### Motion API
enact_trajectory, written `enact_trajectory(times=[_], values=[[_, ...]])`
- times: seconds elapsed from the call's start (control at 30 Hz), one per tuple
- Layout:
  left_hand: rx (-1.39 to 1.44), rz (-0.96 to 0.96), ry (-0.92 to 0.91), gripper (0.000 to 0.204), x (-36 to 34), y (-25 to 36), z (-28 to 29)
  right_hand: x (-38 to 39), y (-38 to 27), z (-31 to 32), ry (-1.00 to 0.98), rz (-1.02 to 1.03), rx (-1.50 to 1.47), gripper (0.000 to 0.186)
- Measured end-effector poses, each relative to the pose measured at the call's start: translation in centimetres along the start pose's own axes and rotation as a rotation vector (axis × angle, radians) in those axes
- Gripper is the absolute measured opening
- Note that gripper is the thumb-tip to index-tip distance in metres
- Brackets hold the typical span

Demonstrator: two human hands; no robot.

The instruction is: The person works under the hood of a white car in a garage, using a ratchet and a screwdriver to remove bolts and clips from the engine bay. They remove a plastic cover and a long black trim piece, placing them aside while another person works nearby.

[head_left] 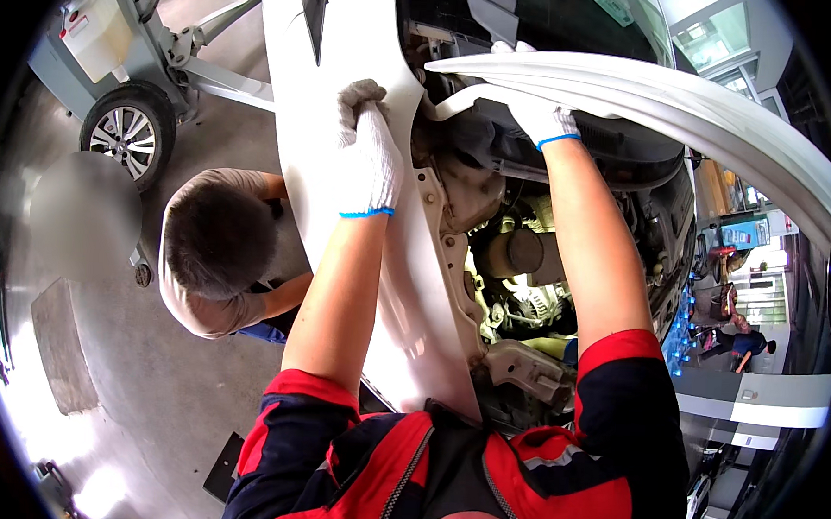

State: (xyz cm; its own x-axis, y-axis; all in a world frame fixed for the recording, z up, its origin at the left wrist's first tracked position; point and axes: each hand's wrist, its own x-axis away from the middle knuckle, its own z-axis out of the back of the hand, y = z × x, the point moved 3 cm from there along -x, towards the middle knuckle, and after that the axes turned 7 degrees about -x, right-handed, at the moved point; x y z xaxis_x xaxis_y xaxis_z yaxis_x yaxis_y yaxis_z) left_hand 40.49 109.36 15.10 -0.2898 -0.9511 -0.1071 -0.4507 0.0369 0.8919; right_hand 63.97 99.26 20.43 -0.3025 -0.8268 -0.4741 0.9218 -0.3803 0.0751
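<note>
Both of my hands wear white knit gloves with blue cuffs. My left hand [372, 160] is over the car's white front fender [393, 342], its fingers curled closed at the top. What they hold, if anything, is hidden. My right hand [540, 124] is at the white hood [710, 105], seen nearly edge-on. The palm is beneath the hood's edge and gloved fingertips show above it, so the hand grips that edge. Under my arms lies the engine bay [525, 301], lit from inside, with a dark round-ended part [525, 252] in it.
A person [221, 251] bends close beside the fender on the left. Behind are a wheel [129, 134], a grey lift arm [224, 82] and a container of yellowish liquid [96, 37]. Another person [746, 343] is far off at the right, near blue bottles [679, 336].
</note>
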Motion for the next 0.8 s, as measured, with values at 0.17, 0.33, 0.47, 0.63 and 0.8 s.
enact_trajectory(times=[0.17,0.33,0.47,0.63,0.8], values=[[-0.350,-0.203,0.023,0.016,-0.4,0.4,-1.2,1.2,3.5,-0.5,-0.007,0.101,0.041,0.046],[-0.966,-0.715,-0.369,0.014,2.3,2.6,-2.4,5.2,2.7,4.4,0.032,-0.284,-0.199,0.032],[-1.018,-0.841,-0.498,0.010,5.0,2.8,-1.7,13.3,1.3,9.0,0.026,-0.496,-0.773,0.029],[-1.038,-0.818,-0.577,0.019,7.9,3.0,-1.1,24.4,-6.6,14.9,0.044,-0.676,-0.804,0.029],[-0.574,-0.760,-0.736,0.084,11.7,2.3,0.3,29.4,-15.0,18.1,-0.177,-0.899,-1.044,0.029]])
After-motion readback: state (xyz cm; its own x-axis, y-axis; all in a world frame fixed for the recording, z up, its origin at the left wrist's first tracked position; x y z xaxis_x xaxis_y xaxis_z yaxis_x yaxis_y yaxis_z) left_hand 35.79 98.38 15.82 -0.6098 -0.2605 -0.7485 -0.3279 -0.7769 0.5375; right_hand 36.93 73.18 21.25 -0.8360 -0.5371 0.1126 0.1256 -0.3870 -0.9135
